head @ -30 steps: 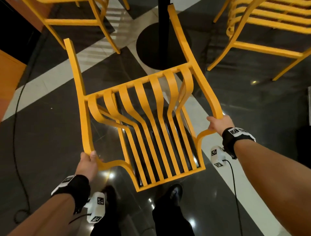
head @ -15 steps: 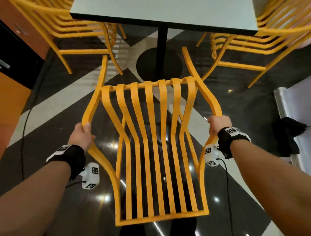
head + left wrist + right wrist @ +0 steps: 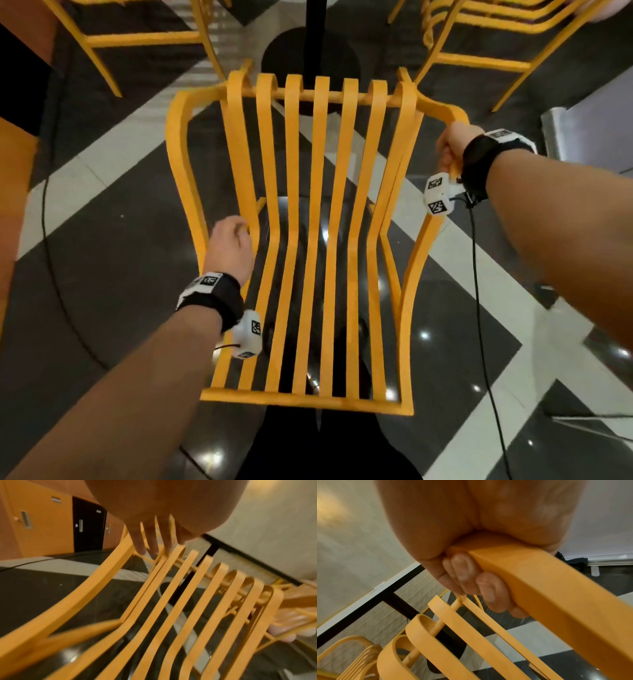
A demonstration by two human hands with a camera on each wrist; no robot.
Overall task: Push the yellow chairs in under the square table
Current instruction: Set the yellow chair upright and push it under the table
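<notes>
**While the right grip clasps an armrest, the yellow chair faces the desk post**

Where the black post [image 3: 315, 34] of the desk [image 3: 240, 555] meets its round base [image 3: 281, 54], the yellow chair [image 3: 322, 137] stands on the near side, its front rail edging over that base. The right grip [image 3: 452, 147] is wrapped tight round the chair's right armrest. The left grip [image 3: 229, 250] is released, fingers [image 3: 139, 543] straight beside the outermost left slat; whether they touch it is unclear. Left of the post stands a second chair [image 3: 144, 38] and right of it a third chair [image 3: 479, 61], with floor [image 3: 120, 205] showing between them around the base. White wrist tags [image 3: 436, 195] carry square black code patterns.
</notes>
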